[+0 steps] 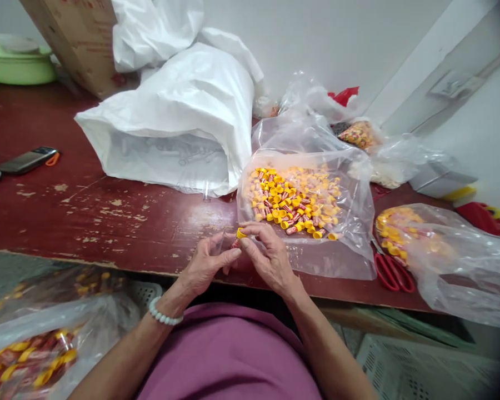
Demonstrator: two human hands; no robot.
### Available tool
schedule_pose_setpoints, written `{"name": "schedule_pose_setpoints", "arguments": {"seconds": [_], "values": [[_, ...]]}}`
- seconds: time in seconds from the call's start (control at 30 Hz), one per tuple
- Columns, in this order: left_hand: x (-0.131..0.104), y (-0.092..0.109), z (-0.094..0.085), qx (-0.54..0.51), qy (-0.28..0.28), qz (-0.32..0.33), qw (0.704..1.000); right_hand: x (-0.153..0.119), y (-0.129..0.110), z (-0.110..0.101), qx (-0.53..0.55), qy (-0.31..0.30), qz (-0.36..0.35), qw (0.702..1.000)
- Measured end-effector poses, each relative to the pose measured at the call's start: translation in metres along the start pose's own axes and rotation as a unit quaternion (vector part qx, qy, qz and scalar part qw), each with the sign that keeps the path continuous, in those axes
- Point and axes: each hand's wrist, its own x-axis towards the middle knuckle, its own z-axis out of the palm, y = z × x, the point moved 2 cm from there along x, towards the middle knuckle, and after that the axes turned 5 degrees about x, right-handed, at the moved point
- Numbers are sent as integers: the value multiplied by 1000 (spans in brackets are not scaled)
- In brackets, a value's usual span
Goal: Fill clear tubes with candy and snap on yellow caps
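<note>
Nearest, at lower left below the table (45, 222), a bag (104, 316) holds yellow-and-red caps. At the table's near edge, the right hand (270, 258) pinches one cap (241, 233) by its yellow rim between thumb and forefinger. The left hand (210, 261) curls in at the cap's red end; whether it grips that end or something clear, I cannot tell. The cap is small, so a loosened pinch could drop it, and, this close to the edge, it could fall off the table.

Just beyond the right hand, a pile (291, 200) of caps lies in an open clear bag (329, 261); a sleeve-height brush of the wrist against its near flap could scatter some. Scissors (395, 276) lie to the right, where a wide reach could knock them. Farther back, a tube (206, 191) sits at the mouth of a white sack (200, 83); nudging the sack could set it rolling.
</note>
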Motion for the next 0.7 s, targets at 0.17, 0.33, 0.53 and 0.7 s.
{"name": "schedule_pose_setpoints", "arguments": {"seconds": [0.17, 0.33, 0.53, 0.7], "values": [[1, -2, -1, -22, 6, -3, 1000, -3, -5, 3, -128, -30, -64, 989], [6, -4, -6, -11, 0, -17, 1000, -2, 0, -1, -143, -31, -69, 987], [6, -7, -13, -4, -2, -38, 999, 1, 59, -64, -343, 106, 43, 932], [4, -9, -3, -19, -16, -50, 998, -3, 103, -90, -451, 25, 83, 888]]}}
